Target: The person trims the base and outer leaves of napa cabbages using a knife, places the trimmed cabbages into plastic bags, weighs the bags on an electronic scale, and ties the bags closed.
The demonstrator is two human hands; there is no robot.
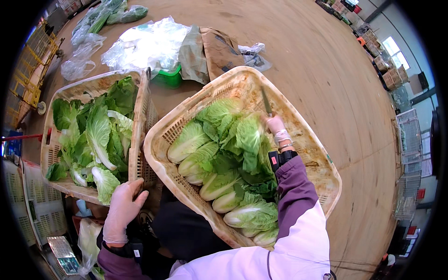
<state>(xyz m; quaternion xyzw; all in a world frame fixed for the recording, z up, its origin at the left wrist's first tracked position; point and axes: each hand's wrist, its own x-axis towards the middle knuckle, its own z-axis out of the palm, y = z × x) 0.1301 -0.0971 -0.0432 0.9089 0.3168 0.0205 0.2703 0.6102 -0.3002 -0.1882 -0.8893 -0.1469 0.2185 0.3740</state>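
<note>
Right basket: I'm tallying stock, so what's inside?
Heads of leafy green cabbage, and the right hand gripping a knife. Any heads beneath these or under the right forearm cannot be seen.

Purple-and-white sleeves [298, 186], thin translucent gloves [116, 217], black wrist straps [283, 157]; trousers [186, 228] apparently dark, shadowed.

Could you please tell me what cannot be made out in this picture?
In the head view:
- Knife: its grip is mostly hidden by the right hand.
- Cabbage beside that hand: details blurred.
- Green tub: contents covered by white plastic.
- Right crate: floor mostly hidden by cabbages.
</note>
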